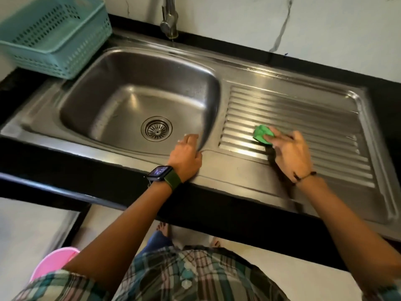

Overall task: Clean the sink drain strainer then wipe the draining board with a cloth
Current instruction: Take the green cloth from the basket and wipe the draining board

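A checked shirt (173, 276) filled the bottom of the view, with a pink tub (54, 263) on the floor to the left. Both bare arms reached over the black bench (65, 153) edge. The left hand (186, 157), with a watch (159, 173) on its wrist, rested on the sink (97, 101) rim at the bowl's near right corner, its fingers (191, 139) curled loosely over the edge into the bowl and holding nothing. The right hand (290, 153), a dark cord (303, 175) at the wrist, pressed a bunched green cloth (263, 133) onto the ridged board (314, 118), the fingers closed over the cloth's near side. The cloth lay on the ridges near the board's left end, just right of the bowl. The strainer (156, 128) sat in the drain at the bowl's bottom, well apart from both hands. Farther back, a teal basket (54, 35) stood on the bench at the sink's far left corner, and the tap (169, 18) rose behind the bowl against the marble wall (303, 22).
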{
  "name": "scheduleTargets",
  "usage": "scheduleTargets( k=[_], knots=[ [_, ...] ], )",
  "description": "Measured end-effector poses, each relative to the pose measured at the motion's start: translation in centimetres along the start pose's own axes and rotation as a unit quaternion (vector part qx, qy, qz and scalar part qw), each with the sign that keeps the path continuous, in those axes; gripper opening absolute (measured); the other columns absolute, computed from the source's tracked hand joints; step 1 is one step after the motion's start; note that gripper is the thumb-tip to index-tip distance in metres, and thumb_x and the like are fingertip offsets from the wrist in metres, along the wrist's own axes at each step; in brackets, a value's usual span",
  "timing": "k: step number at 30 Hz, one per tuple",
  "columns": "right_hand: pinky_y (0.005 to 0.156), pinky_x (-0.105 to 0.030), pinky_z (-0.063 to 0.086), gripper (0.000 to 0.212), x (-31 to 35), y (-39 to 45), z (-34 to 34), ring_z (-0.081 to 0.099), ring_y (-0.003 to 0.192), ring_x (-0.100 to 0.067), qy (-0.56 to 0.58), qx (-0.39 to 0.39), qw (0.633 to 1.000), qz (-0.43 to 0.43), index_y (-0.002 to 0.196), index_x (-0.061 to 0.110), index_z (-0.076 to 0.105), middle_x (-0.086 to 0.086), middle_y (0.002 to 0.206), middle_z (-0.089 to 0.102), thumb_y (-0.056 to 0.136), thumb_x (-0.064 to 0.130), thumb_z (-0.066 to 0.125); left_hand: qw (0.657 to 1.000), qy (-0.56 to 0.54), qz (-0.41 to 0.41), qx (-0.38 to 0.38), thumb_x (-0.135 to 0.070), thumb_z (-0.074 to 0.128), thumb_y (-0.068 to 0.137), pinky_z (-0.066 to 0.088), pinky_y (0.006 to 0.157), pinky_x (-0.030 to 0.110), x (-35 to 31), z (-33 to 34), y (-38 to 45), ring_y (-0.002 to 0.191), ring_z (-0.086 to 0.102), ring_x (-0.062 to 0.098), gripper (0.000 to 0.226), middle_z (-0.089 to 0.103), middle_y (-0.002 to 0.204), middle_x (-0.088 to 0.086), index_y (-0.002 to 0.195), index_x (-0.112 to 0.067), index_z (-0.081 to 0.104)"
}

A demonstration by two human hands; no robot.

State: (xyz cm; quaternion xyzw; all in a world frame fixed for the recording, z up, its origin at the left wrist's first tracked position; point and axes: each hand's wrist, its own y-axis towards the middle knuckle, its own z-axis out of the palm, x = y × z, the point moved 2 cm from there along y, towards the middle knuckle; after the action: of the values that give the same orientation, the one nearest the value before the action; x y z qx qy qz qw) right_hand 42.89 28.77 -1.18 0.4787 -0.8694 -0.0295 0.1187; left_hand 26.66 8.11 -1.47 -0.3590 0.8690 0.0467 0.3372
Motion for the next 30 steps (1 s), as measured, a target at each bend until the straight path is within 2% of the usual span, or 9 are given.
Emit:
scheduleTargets(
  k=[5,8,10,12,14,16,19,26,30],
  knots=[
    [0.08,-0.034,0.034,0.045,-6.5,-4.4,-2.0,0.058,0.092,-0.039,-0.022,-0.025,0.994,0.102,0.109,0.011,0.067,-0.014,0.129,0.056,0.075,-0.013,0.049,0.999,-0.006,-0.042,-0.019,-0.015,0.044,0.089,0.038,0.097,0.038,0.0,-0.4,-0.6,0.121,0.045,0.033,0.047,0.044,0.136,0.018,0.135,-0.008,0.036],
    [0.088,-0.031,0.031,0.046,-3.1,-4.1,-1.4,0.054,0.103,-0.038,0.017,-0.03,0.99,0.14,0.111,0.014,0.066,-0.012,0.13,0.057,0.074,-0.007,0.049,0.998,-0.007,-0.058,-0.005,-0.02,0.045,0.091,0.038,0.099,0.037,-0.3,-0.5,-0.6,0.123,0.045,0.032,0.047,0.046,0.136,0.018,0.136,-0.009,0.036],
    [0.092,-0.023,0.027,0.043,1.5,-2.8,-0.6,0.052,0.112,-0.032,0.061,-0.021,0.993,0.097,0.113,0.019,0.065,-0.008,0.13,0.059,0.078,0.005,0.045,0.997,-0.015,-0.072,0.004,-0.024,0.044,0.092,0.039,0.098,0.038,-0.6,-0.5,-0.7,0.121,0.046,0.032,0.046,0.048,0.135,0.018,0.135,-0.01,0.036],
    [0.092,-0.017,0.026,0.044,6.5,-1.0,0.9,0.049,0.113,-0.027,0.062,0.004,0.998,0.008,0.115,0.023,0.064,-0.004,0.131,0.058,0.08,0.013,0.04,0.997,-0.005,-0.073,0.007,-0.024,0.043,0.093,0.038,0.1,0.039,-0.6,-0.4,-0.7,0.123,0.045,0.033,0.045,0.047,0.136,0.018,0.135,-0.009,0.038],
    [0.097,-0.028,0.034,0.042,9.8,0.3,1.9,0.046,0.113,-0.03,0.057,0.026,0.998,-0.024,0.118,0.024,0.062,0.0,0.135,0.053,0.083,0.009,0.044,0.998,0.007,-0.07,0.003,-0.024,0.042,0.093,0.036,0.101,0.037,-0.7,-0.3,-0.7,0.125,0.044,0.033,0.043,0.047,0.137,0.018,0.134,-0.009,0.039],
    [0.092,-0.038,0.04,0.044,10.5,0.7,1.6,0.044,0.107,-0.033,0.059,0.034,0.997,-0.023,0.118,0.023,0.062,0.002,0.138,0.051,0.082,0.002,0.047,0.998,0.008,-0.069,-0.004,-0.023,0.042,0.093,0.035,0.101,0.037,-0.8,-0.3,-0.7,0.124,0.045,0.032,0.043,0.047,0.137,0.018,0.134,-0.009,0.04],
    [0.09,-0.042,0.041,0.047,7.8,-0.6,0.6,0.043,0.108,-0.032,0.02,0.046,0.997,-0.061,0.121,0.026,0.058,0.006,0.142,0.046,0.082,0.001,0.047,0.997,0.008,-0.071,-0.013,-0.022,0.042,0.093,0.035,0.1,0.037,-0.9,-0.4,-0.8,0.124,0.045,0.034,0.041,0.048,0.136,0.019,0.132,-0.008,0.042],
    [0.09,-0.036,0.039,0.056,-3.7,-6.4,-2.3,0.043,0.108,-0.025,-0.004,0.007,0.994,0.105,0.122,0.029,0.058,0.009,0.141,0.046,0.077,-0.004,0.05,0.999,-0.009,-0.048,-0.021,-0.022,0.041,0.094,0.036,0.099,0.038,-1.0,-0.2,-0.9,0.121,0.047,0.032,0.04,0.047,0.136,0.018,0.132,-0.008,0.042],
    [0.092,-0.038,0.04,0.047,-2.6,-6.5,-2.0,0.043,0.108,-0.029,0.016,-0.008,0.99,0.137,0.117,0.021,0.062,0.004,0.137,0.052,0.077,-0.001,0.051,0.999,-0.012,-0.041,-0.015,-0.023,0.042,0.094,0.035,0.099,0.037,-1.0,0.1,-0.7,0.121,0.047,0.033,0.04,0.048,0.135,0.018,0.131,-0.008,0.044]
  ],
)
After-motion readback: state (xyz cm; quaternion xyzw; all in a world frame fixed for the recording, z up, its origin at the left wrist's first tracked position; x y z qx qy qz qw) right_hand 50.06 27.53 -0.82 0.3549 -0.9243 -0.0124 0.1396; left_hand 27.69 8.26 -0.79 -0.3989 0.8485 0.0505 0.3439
